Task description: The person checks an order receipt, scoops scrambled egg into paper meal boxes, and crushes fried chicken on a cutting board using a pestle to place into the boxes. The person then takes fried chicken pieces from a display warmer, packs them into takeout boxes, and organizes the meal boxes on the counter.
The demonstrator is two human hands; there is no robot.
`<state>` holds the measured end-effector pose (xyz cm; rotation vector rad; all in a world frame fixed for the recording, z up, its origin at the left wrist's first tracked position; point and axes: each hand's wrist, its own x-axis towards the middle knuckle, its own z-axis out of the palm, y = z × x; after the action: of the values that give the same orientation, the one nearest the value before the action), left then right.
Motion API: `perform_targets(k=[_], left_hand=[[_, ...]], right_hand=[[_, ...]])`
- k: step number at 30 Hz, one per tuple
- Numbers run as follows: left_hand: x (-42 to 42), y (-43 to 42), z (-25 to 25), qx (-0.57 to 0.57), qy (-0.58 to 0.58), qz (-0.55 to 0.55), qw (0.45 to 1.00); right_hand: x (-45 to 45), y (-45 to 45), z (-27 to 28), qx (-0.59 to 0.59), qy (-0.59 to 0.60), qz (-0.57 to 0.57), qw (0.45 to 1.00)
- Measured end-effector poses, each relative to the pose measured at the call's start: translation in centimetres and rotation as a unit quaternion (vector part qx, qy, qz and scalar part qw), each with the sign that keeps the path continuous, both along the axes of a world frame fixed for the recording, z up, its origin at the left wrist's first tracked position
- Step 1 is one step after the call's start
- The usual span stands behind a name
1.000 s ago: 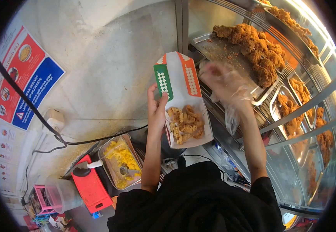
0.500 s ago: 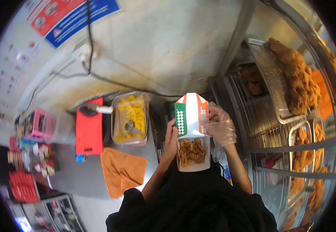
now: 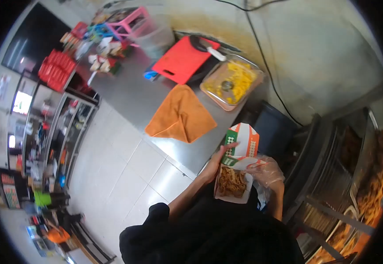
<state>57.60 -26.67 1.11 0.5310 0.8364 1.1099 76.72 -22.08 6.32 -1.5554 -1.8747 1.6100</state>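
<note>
Hidden, blurred and cut off
The left hand point(image 3: 221, 159) is partly hidden behind a white, green and orange paper box point(image 3: 244, 140); the plastic-gloved right hand point(image 3: 267, 170) is blurred. Well right of them, golden-brown fried chicken point(image 3: 375, 180) is cut off by the dark round edge.

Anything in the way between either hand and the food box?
Nothing visible blocks either. The left hand already holds the box at one side; the right hand is at the opposite side, with only its clear plastic glove covering it. Its exact fingertip contact is too blurred to tell.
</note>
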Motion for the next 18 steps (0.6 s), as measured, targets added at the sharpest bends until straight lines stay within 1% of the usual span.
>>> perform_targets(k=[1,3,4,5,8,9,12,14,15,16,18], left_hand=[[-1.1,-0.2,-0.8,-0.004,-0.059,-0.023,0.998],[-2.3,-1.0,-1.3,0.018,0.012,-0.029,0.999],[-2.8,-1.3,-1.5,0.025,0.047,-0.035,0.998],[-3.6,-1.6,-2.9,0.018,0.045,-0.028,0.998],[-6.4,-2.9,-3.5,0.092,0.178,0.031,0.979],[-7.6,-3.5,-3.8,0.026,0.167,0.062,0.984],[-11.5,-5.5,-4.8,0.017,0.206,0.192,0.959],[-14.5,-6.9,-3.3,-0.042,0.135,0.267,0.953],[-16.2,-7.7,-3.6,-0.038,0.124,0.297,0.946],[-17.7,-8.5,-3.7,-0.035,0.127,0.311,0.941],[-20.1,-9.6,-3.7,-0.026,0.135,0.339,0.931]], right_hand=[[-0.1,0.4,-1.0,0.082,-0.023,0.071,0.994],[-0.7,1.1,-0.8,0.045,-0.052,0.078,0.995],[-1.6,1.5,0.8,0.026,-0.067,0.078,0.994],[-2.4,1.9,3.4,0.045,-0.057,0.100,0.992],[-4.7,4.0,6.5,-0.069,-0.042,0.053,0.995],[-6.1,4.6,6.5,-0.089,-0.005,-0.029,0.996],[-10.7,7.6,5.8,-0.047,0.039,-0.066,0.996],[-14.4,9.8,5.1,-0.059,0.037,-0.077,0.995],[-16.6,10.9,4.4,-0.066,0.039,-0.079,0.994],[-18.6,12.1,2.9,-0.064,0.055,-0.092,0.992],[-22.6,14.5,-2.4,-0.060,0.091,-0.117,0.987]])
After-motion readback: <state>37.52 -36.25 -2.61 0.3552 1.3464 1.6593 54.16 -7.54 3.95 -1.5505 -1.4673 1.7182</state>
